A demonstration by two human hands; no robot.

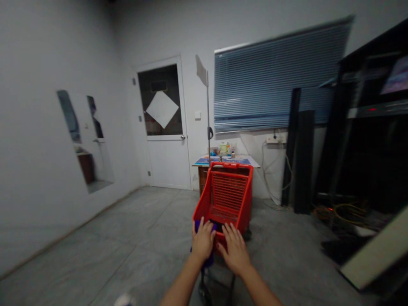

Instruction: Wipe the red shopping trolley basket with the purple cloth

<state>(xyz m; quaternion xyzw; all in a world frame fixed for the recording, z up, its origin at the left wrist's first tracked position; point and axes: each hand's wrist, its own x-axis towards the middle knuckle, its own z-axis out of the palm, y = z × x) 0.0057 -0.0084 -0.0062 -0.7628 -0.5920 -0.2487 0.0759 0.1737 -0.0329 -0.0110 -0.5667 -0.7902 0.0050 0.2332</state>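
A red plastic shopping cart (228, 193) stands in front of me, its near end toward me. My left hand (203, 243) holds a purple cloth (209, 260) against the near rim on the left, fingers over the top; the cloth shows above and below the hand. To its right, my right hand (236, 250) is at the same rim with fingers stretched and apart. Whether its palm presses on the plastic I cannot tell. The cart's dark wheels and frame show below, partly hidden by my arms.
Behind the cart is a small table (255, 162) with several small items. A thin pole with a flag (201, 71) rises beside it. A white door (168, 163) and a wall mirror (100, 163) are on the left. Cables (350, 213) and a dark rack (369, 140) stand right.
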